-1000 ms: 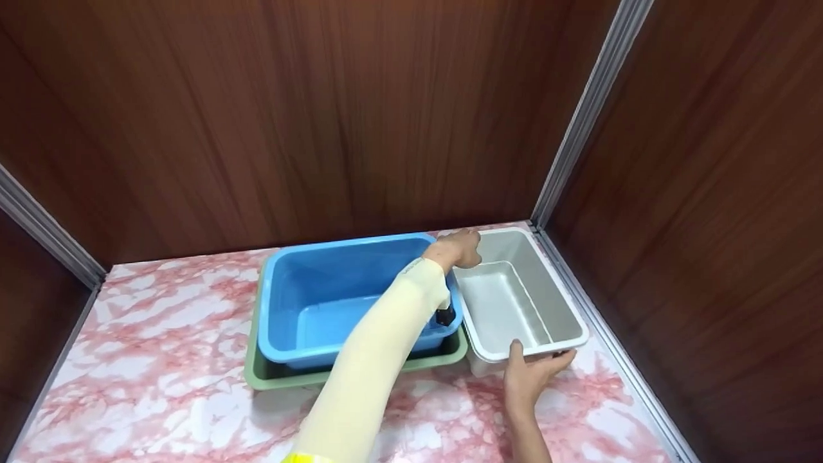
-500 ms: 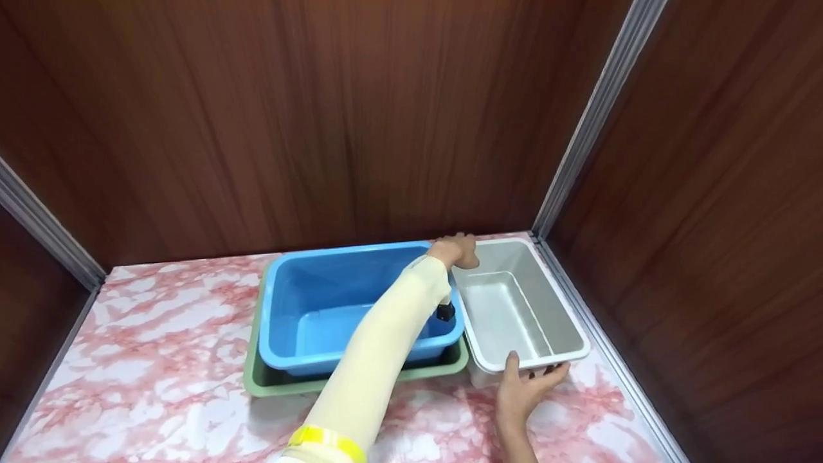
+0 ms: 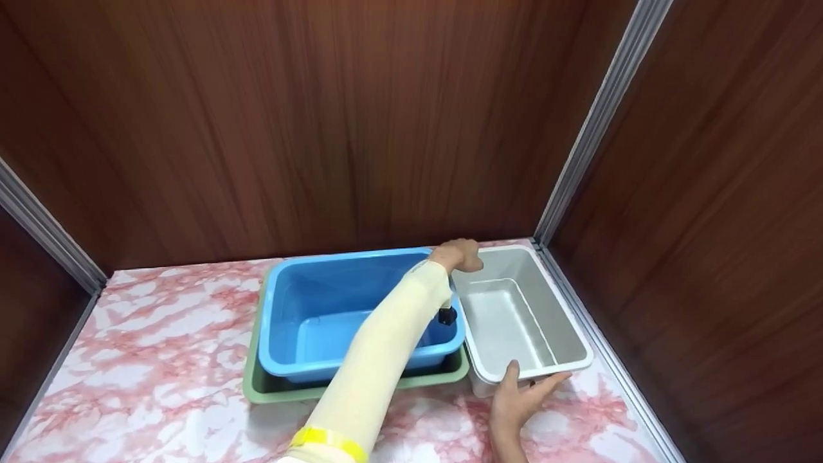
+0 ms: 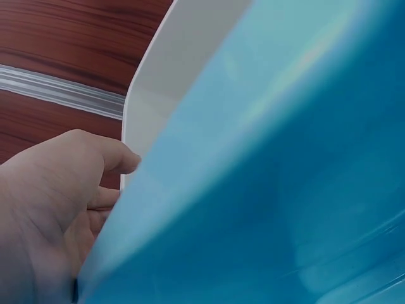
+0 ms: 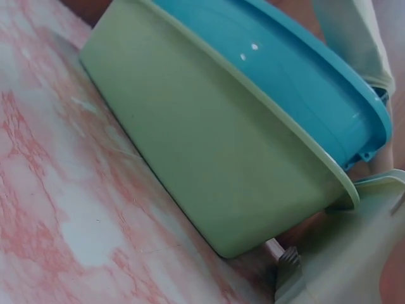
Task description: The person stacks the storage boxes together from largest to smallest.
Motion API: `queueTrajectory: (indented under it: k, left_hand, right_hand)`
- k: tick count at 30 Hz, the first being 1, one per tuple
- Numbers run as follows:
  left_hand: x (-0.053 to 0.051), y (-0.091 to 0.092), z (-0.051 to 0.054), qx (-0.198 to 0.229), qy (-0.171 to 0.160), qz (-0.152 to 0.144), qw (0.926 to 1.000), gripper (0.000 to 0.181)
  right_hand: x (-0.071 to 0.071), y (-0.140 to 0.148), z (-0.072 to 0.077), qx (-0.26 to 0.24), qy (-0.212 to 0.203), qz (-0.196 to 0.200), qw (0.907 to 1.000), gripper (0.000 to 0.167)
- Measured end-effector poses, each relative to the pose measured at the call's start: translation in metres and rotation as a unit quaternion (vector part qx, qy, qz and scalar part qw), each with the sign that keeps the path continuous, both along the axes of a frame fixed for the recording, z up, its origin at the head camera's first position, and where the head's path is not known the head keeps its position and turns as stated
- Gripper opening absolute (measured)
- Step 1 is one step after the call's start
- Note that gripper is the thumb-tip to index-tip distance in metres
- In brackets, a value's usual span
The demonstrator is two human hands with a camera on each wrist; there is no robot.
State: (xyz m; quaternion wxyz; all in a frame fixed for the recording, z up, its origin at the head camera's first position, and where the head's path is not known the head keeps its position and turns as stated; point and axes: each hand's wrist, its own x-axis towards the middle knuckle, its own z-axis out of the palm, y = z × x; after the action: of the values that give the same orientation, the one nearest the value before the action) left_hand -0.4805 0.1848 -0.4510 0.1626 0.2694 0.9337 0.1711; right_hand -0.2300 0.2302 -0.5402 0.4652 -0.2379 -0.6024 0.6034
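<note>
A deep light-grey plastic tub with a pale rim stands at the right of the marbled table. My left hand, its arm in a cream sleeve, reaches across to the tub's far left corner and holds the rim there. In the left wrist view the left hand curls at the pale rim, partly hidden behind the blue tub. My right hand grips the near rim, thumb over the edge and fingers beneath it. The right wrist view shows mostly the tubs, with little of that hand.
Left of the grey tub, a blue tub sits inside a green tub, slightly raised at its rim. Brown wood-grain panels rise behind and at both sides. A metal strip runs along the right edge of the table.
The whole head view has shifted slightly downward. The near end of the grey tub and my right hand have come a little lower. My left hand stays at the far corner.
</note>
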Motion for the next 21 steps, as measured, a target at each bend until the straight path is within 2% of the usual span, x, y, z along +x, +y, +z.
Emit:
queueTrajectory:
  k: [6,13,16,21]
  left_hand:
    - [0.0,-0.004,0.006,0.038,0.001,0.01,0.9992,0.027]
    - [-0.003,-0.004,0.018,0.058,0.018,-0.003,0.9982,0.029]
    - [-0.004,-0.005,0.023,0.068,0.024,-0.005,0.9974,0.033]
    - [-0.005,-0.005,0.035,0.104,0.041,-0.014,0.9936,0.039]
  right_hand:
    - [-0.004,0.0,0.007,-0.001,0.004,-0.008,1.0,0.094]
    - [-0.01,0.012,0.015,-0.025,0.07,0.009,0.9972,0.095]
    - [-0.012,0.014,0.02,-0.03,0.081,0.001,0.9963,0.095]
    - [-0.014,0.021,0.031,-0.024,0.136,-0.003,0.9904,0.095]
